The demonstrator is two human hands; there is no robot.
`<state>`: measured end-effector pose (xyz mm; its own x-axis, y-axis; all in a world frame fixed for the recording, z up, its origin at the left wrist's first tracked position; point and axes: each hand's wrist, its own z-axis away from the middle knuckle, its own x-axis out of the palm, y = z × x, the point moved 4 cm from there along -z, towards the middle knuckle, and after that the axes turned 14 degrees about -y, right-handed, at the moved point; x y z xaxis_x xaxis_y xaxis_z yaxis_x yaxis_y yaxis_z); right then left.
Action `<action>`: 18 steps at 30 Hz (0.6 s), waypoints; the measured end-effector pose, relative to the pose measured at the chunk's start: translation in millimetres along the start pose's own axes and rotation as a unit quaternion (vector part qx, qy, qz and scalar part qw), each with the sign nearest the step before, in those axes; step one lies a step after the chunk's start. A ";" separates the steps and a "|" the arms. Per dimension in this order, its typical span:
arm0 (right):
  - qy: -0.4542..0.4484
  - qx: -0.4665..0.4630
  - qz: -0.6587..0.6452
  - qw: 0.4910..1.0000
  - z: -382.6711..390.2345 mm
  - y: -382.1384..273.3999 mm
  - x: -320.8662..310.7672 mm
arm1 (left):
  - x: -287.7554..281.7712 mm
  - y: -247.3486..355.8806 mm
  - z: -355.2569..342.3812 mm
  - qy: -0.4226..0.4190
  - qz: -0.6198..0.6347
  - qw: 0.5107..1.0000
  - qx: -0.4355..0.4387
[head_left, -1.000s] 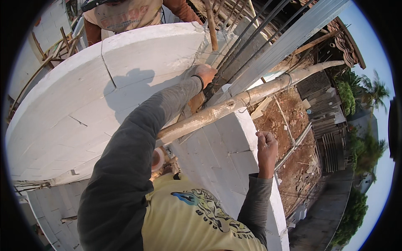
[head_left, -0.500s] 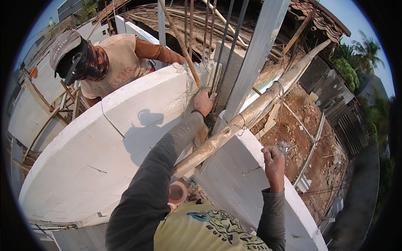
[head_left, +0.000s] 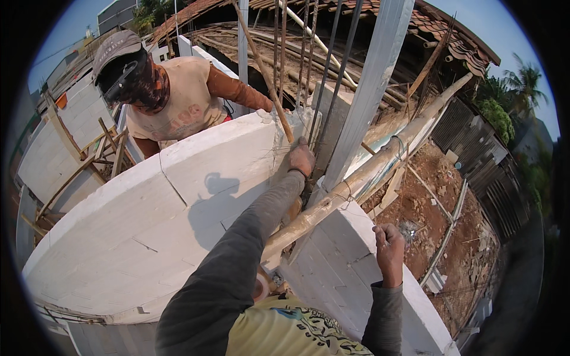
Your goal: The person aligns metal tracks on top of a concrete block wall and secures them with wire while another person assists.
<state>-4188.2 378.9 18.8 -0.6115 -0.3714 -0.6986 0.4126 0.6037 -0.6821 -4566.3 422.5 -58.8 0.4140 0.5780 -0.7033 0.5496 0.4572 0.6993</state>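
My left hand [head_left: 301, 159] reaches forward to the corner where the white block wall [head_left: 124, 196] meets upright steel bars [head_left: 323, 77]. Its fingers are curled and partly hidden, right by the lower end of a slanting wooden stick [head_left: 264, 65]; what they grip cannot be made out. My right hand [head_left: 389, 249] is raised over the top of a second white block wall [head_left: 332, 243], thumb and fingers pinched together. Anything between them is too small to name. A thick bamboo pole [head_left: 362, 172], tied with wire, runs diagonally between my hands.
Behind the left wall a co-worker [head_left: 184, 107] in a cap leans in, one arm stretched toward the same corner. A metal upright [head_left: 374, 83] stands beyond my left hand. To the right, below, lies reddish soil [head_left: 427, 196] with rubble. A round-rimmed container [head_left: 261, 288] is partly hidden below.
The view has shifted, so the walls and co-worker sit farther right in it. My left hand stays at the corner by the bars. My right hand keeps its pinched pose.
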 end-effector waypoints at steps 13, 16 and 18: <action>-0.004 0.011 -0.024 1.000 8.2 25.7 16.8 | 20.6 -64.7 -41.5 -0.249 0.356 0.894 0.108; -0.021 0.014 -0.003 1.000 7.0 15.6 17.9 | 3.0 -90.7 -51.7 -0.296 0.340 0.888 0.088; -0.015 0.037 0.006 0.999 10.0 23.4 7.3 | 28.3 -78.9 -53.1 -0.340 0.401 0.849 0.061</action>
<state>-4176.2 383.3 -4.4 -0.5863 -0.3854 -0.7126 0.4696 0.5551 -0.6866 -4636.4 438.7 -127.0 0.9905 0.1275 0.0519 -0.0529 0.0047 0.9986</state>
